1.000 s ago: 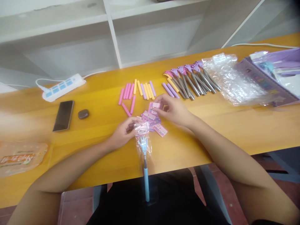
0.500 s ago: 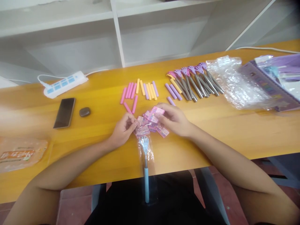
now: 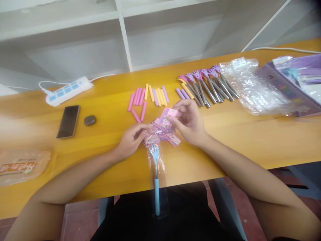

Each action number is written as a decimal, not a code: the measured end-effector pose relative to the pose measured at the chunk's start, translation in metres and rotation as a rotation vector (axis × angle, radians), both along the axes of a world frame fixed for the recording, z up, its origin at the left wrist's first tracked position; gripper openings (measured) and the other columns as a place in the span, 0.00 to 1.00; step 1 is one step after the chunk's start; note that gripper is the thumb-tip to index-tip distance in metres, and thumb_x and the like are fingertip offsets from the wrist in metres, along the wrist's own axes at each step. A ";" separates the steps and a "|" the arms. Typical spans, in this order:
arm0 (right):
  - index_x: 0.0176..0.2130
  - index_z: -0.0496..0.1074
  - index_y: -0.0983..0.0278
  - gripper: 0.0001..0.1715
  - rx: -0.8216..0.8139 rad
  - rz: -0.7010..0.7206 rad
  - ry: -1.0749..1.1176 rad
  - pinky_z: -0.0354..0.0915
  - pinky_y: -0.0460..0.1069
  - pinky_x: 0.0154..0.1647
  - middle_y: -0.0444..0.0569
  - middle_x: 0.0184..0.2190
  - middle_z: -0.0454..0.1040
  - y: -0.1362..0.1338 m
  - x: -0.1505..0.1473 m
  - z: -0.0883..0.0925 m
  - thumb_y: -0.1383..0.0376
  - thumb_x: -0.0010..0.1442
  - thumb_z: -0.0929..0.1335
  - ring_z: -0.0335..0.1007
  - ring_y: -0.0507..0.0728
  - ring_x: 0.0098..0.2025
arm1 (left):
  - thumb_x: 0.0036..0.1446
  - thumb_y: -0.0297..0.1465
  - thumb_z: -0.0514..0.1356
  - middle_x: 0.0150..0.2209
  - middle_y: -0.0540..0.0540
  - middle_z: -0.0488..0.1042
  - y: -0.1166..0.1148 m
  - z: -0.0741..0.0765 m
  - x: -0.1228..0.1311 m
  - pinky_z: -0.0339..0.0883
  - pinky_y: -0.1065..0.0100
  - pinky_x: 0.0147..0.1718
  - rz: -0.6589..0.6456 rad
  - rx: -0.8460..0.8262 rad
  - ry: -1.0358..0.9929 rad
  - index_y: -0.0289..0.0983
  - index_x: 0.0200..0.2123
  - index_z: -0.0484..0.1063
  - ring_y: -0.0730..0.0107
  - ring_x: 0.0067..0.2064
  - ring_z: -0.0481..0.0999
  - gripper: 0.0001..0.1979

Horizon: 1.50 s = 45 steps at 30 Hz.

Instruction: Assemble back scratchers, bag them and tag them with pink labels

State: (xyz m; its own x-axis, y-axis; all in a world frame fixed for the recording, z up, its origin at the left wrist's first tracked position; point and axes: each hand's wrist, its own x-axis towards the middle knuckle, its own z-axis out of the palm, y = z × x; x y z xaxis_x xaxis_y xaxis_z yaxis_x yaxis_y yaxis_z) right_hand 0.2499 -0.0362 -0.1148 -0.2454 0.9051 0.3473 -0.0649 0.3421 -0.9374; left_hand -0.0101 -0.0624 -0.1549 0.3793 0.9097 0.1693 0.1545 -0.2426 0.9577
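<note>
My left hand is closed in a pinch at the top end of a clear plastic bag. Inside the bag is a light blue back scratcher with a hand-shaped head and a metal shaft, its handle hanging past the table edge. My right hand has its thumb on a small pink printed card, the other fingers curled behind. Several similar pink cards lie in a loose pile under and between both hands, partly hidden by them.
Pink, yellow and purple handle tubes lie beyond my hands. Metal back scratchers with purple heads sit right of them, beside clear plastic bags and a purple package. Leftward are a phone, a dark case and a power strip.
My right hand has turned and its fingers have lifted and spread somewhat, tilting the pink card more upright. My left hand stays at the bag, its index finger a little straighter.
</note>
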 end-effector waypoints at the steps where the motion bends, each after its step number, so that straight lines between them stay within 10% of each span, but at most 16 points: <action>1: 0.52 0.60 0.54 0.25 -0.004 0.009 0.009 0.71 0.48 0.19 0.44 0.37 0.70 0.000 0.000 -0.001 0.53 0.69 0.76 0.74 0.54 0.31 | 0.76 0.37 0.59 0.52 0.41 0.82 0.000 0.001 0.000 0.77 0.62 0.47 0.002 0.019 0.023 0.41 0.54 0.81 0.62 0.50 0.82 0.12; 7: 0.54 0.63 0.56 0.21 0.123 0.013 -0.143 0.73 0.47 0.25 0.45 0.40 0.72 0.001 0.002 -0.009 0.57 0.71 0.75 0.76 0.53 0.37 | 0.75 0.36 0.61 0.53 0.40 0.82 0.002 0.014 -0.001 0.73 0.55 0.61 -0.071 0.077 0.026 0.42 0.54 0.83 0.59 0.57 0.81 0.12; 23: 0.60 0.69 0.60 0.16 0.434 -0.036 -0.459 0.75 0.52 0.37 0.54 0.47 0.77 0.009 0.007 -0.005 0.65 0.75 0.69 0.76 0.58 0.44 | 0.66 0.40 0.67 0.67 0.32 0.77 0.009 0.009 -0.002 0.62 0.42 0.73 -0.235 -0.435 -0.479 0.37 0.64 0.80 0.41 0.71 0.74 0.26; 45: 0.66 0.72 0.56 0.24 0.558 0.034 -0.570 0.76 0.57 0.46 0.53 0.49 0.76 0.013 0.011 -0.008 0.69 0.74 0.68 0.75 0.59 0.45 | 0.63 0.41 0.65 0.59 0.32 0.83 0.010 0.015 -0.002 0.67 0.39 0.68 -0.219 -0.525 -0.556 0.35 0.59 0.83 0.42 0.61 0.83 0.26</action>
